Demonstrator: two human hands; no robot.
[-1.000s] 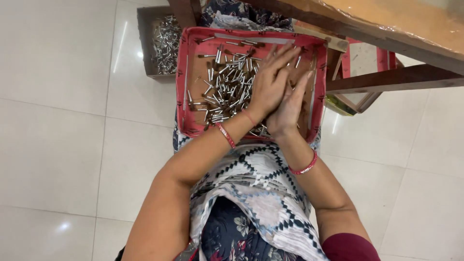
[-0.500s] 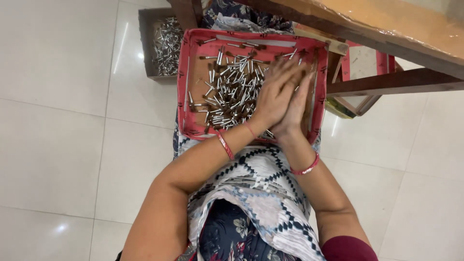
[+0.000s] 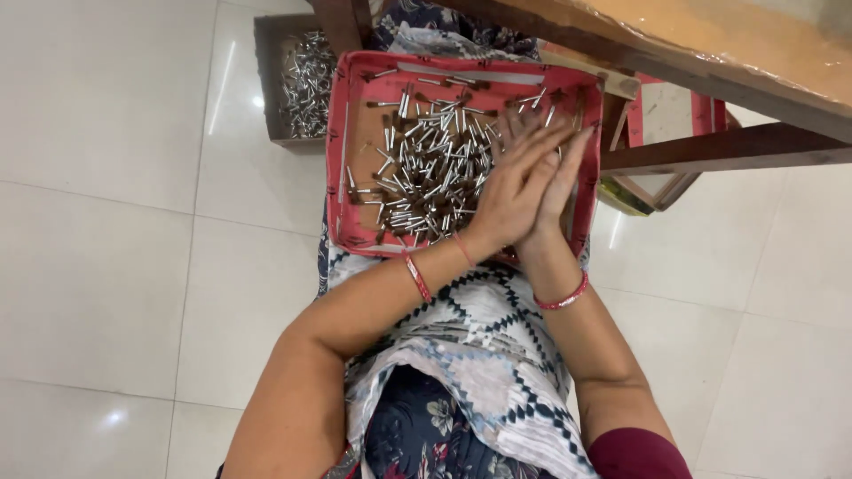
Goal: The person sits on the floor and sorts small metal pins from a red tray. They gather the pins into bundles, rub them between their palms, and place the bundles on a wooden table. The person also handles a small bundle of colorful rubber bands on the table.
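Your hands sweep across a tray of small metal pins on your lap.

Since a second ago your two hands have slid from the middle toward the right wall of the red tray (image 3: 341, 168), and the silver and brown pins (image 3: 426, 173) lie more spread over its left and centre; your left hand (image 3: 513, 188) lies flat, fingers straight and together, pointing up and to the right; your right hand (image 3: 561, 182) presses edge-on against it, palm to palm; neither grip is closed on anything, both open and flat; the tray rests on your patterned lap, under the edge of the wooden table (image 3: 710, 44); a brown box (image 3: 266, 84) of similar pins sits on the floor beyond it.
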